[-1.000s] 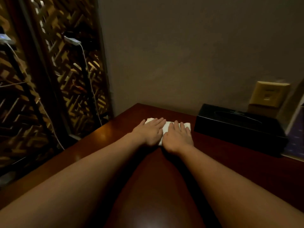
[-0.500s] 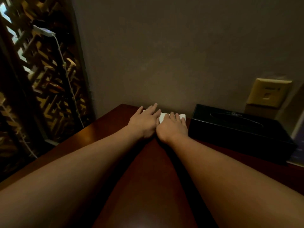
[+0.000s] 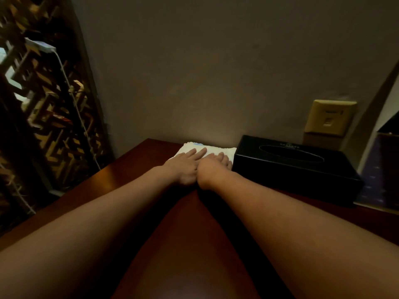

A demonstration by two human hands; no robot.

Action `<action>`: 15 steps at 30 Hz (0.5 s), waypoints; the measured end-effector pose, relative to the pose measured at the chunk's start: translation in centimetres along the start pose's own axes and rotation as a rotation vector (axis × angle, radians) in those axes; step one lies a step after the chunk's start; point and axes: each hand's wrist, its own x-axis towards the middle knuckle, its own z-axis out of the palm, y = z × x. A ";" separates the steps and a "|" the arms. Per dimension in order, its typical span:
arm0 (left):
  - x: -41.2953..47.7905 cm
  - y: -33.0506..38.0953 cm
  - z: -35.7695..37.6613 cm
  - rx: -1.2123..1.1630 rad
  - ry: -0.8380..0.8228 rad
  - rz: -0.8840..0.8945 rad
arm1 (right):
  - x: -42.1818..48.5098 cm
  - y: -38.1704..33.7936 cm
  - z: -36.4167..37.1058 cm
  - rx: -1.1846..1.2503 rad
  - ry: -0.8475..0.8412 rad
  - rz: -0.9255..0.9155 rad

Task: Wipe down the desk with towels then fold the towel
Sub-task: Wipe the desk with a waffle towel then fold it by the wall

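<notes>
The white towel (image 3: pixel 218 150) lies at the far edge of the dark red table (image 3: pixel 185 244), right against the grey wall (image 3: pixel 216 72). Left hand (image 3: pixel 186 164) and right hand (image 3: pixel 212 168) press flat on it, side by side, grip apart, fingers spread. Just right, a black tissue box (image 3: pixel 295 167), its contents hidden; a wall plate (image 3: pixel 330 117) above. Lattice screen (image 3: pixel 43 117) stands left.

From my remote seat, no lettering in the frame is legible. The black tissue box (image 3: pixel 295 167) against the wall carries a short line of pale print on its top, above the oval slot, but it is too small and dim for me to read. The beige wall plate (image 3: pixel 330 118) behind it shows small dark marks that may be symbols; I cannot make them out either.
</notes>
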 end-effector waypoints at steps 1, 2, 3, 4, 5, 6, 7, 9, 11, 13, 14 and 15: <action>0.4 0.0 -0.1 -0.005 -0.004 -0.014 | 0.6 -0.1 -0.3 0.015 -0.019 0.020; 0.9 0.1 -0.1 -0.022 0.001 -0.030 | 1.1 -0.1 -0.5 0.021 -0.033 0.029; 1.1 0.2 -0.1 -0.045 0.013 -0.047 | 1.7 -0.1 -0.6 0.016 -0.043 0.033; 1.3 0.4 -0.2 -0.066 0.027 -0.059 | 2.1 0.0 -0.7 0.006 -0.049 0.035; 1.3 0.6 -0.3 -0.069 0.036 -0.068 | 2.4 0.0 -0.8 -0.002 -0.052 0.035; 1.4 0.6 -0.3 -0.074 0.045 -0.070 | 2.7 0.0 -0.9 -0.006 -0.051 0.033; 1.4 0.6 -0.2 -0.090 0.048 -0.079 | 2.8 0.0 -0.8 -0.008 -0.045 0.032; 1.2 0.6 -0.2 -0.110 0.045 -0.084 | 3.0 0.0 -0.5 -0.006 -0.021 0.036; 0.8 0.4 -0.5 -0.106 0.033 -0.070 | 3.1 0.0 0.1 0.006 0.010 0.037; 0.3 -0.2 -0.7 -0.111 0.024 -0.065 | 3.1 -0.3 0.8 -0.022 0.052 0.019; -0.1 -0.7 -0.7 -0.129 0.015 -0.072 | 3.0 -0.7 1.2 -0.032 0.066 0.000; -0.7 -1.4 -0.7 -0.148 0.011 -0.093 | 2.9 -1.4 1.5 -0.030 0.075 -0.026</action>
